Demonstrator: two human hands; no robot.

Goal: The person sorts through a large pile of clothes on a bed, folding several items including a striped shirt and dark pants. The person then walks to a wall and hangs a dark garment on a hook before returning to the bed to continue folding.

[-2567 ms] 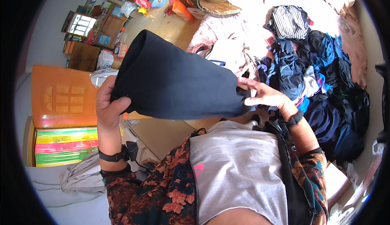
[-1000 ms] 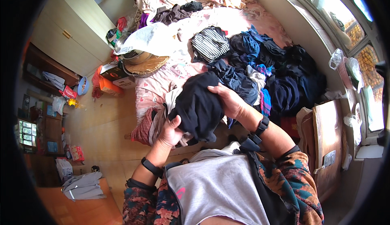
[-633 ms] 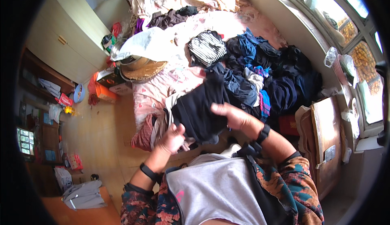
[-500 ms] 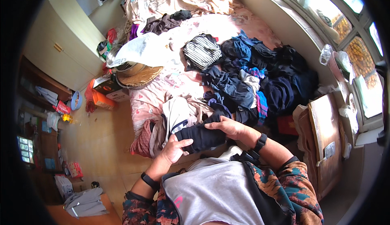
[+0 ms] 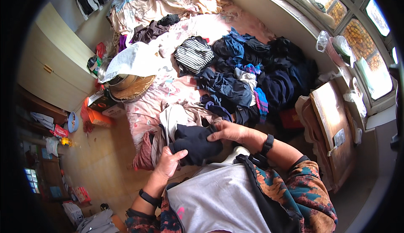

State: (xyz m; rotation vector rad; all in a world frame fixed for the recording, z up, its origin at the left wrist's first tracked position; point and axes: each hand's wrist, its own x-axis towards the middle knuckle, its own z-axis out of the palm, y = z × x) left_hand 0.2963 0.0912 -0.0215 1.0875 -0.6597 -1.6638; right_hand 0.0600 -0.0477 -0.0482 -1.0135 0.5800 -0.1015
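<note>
A dark navy or black piece of clothing (image 5: 194, 144) is stretched between my two hands, just in front of my body. My left hand (image 5: 168, 161) grips its left edge with the thumb on top. On the opposite edge, my right hand (image 5: 227, 131) pinches the cloth between thumb and fingers. The garment's kind cannot be made out; it looks bunched and partly folded. Right behind it, a white and beige cloth (image 5: 173, 117) lies at the bed's near edge, beside a reddish patterned cloth (image 5: 144, 152).
Dark clothes (image 5: 282, 79) are heaped on the pink bed (image 5: 141, 115), with a striped garment (image 5: 194, 55) beside them. A woven tray (image 5: 134, 89) with a metal pot sits at the bed's left side. Wooden boards (image 5: 334, 128) lean at right, under the window.
The dark cloth has gone from a flatter, tighter band to a fuller, looser shape hanging lower. Both hands keep hold of it. The whole view has shifted slightly.
</note>
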